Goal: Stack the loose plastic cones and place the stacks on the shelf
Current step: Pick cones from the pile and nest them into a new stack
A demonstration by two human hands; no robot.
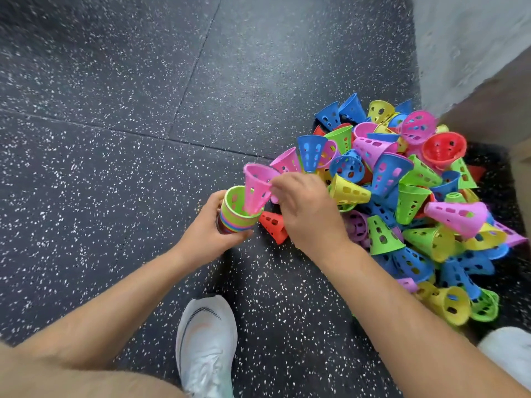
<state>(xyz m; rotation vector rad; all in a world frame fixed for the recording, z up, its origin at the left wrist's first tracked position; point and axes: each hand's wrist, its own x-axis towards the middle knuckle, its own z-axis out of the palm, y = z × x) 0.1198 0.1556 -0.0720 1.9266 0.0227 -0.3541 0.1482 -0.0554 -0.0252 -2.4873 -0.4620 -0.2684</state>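
- The left hand [209, 234] is holding a stack [234, 222] of cones, with its fingers curling round the side of it.
- The stack is sitting in the hand with its open end up, and a green cone [233, 203] is showing on top.
- The right hand [307, 208] is pinching a pink cone [257, 186] by its side.
- The pink cone is tilting, and its small end is poking down into the open mouth of the green cone.
- Both hands are staying above the floor [115, 139], which is dark with little white specks.
- A big pile [402, 196] of loose cones is lying on the floor just to the right of the hands, in blue, pink, yellow, green and red.
- The pile is sitting near a pale wall [465, 38].
- One red cone [274, 225] is lying on its side on the floor, between the two hands and at the edge of the pile.
- A white shoe [205, 346] is standing on the floor, below the hands and between the two arms.
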